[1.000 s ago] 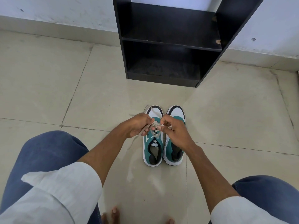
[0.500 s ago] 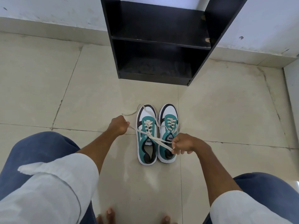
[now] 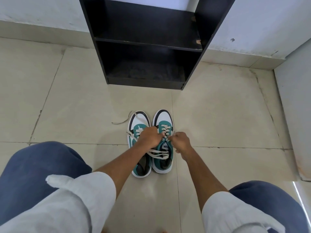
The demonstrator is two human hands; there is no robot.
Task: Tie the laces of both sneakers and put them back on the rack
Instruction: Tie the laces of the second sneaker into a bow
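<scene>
Two teal, white and black sneakers stand side by side on the floor tiles, toes toward the rack. My left hand [image 3: 149,136] lies across the left sneaker [image 3: 138,121] and reaches to the tongue of the right sneaker [image 3: 162,117], pinching its lace. My right hand [image 3: 180,140] is closed on the same lace at the right sneaker's upper eyelets. Cream lace strands [image 3: 159,154] trail across both shoe openings. One loose lace end [image 3: 120,122] lies on the floor left of the left sneaker. The black shoe rack [image 3: 148,42] stands open ahead.
The rack has two bare shelves and sits against a white wall [image 3: 38,12]. My knees in blue trousers [image 3: 38,167] flank the shoes. A pale wall edge [image 3: 292,115] rises at the right.
Both hands were pulled apart with the left sneaker's laces stretched between them; now they have come together over the right sneaker's tongue, and the pulled laces lie slack.
</scene>
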